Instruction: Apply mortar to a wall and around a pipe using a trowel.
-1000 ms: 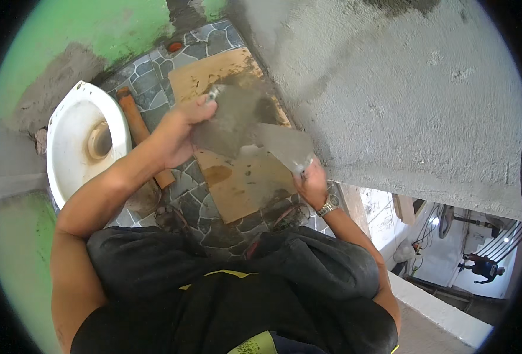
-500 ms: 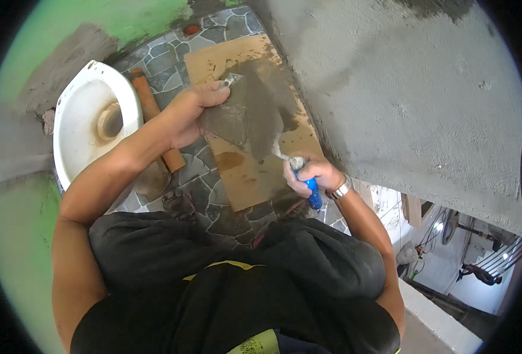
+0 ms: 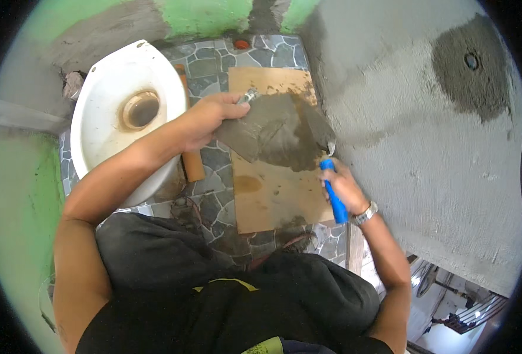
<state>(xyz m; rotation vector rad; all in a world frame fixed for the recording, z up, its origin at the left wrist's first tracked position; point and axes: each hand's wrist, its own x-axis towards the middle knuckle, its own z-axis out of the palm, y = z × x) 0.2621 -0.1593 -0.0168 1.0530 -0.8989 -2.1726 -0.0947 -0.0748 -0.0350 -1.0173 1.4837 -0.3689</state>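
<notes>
My left hand [image 3: 217, 117] is closed round the edge of a flat grey plate [image 3: 240, 138] smeared with mortar, its thumb beside a silvery lump on the upper edge; I cannot tell just what the plate is. Wet grey mortar [image 3: 290, 150] covers its right part. My right hand [image 3: 345, 187] grips the blue handle of a trowel [image 3: 335, 200]. The trowel's mortar-coated blade points up and left, close to the mortar at the plate's right side. Both tools are above a brown board [image 3: 267, 206] on the floor.
A white toilet bowl [image 3: 104, 127] lies left of my left arm, with an orange pipe [image 3: 194, 168] beside it. Stone-patterned tiles [image 3: 202, 68] surround the board. On the right rises a rough grey plastered wall [image 3: 391, 130] with a dark patch round a small pipe opening [image 3: 471, 61].
The view has shifted, showing more of the right wall. My right hand has moved up relative to the board, bringing the trowel blade to the right side of the plate.
</notes>
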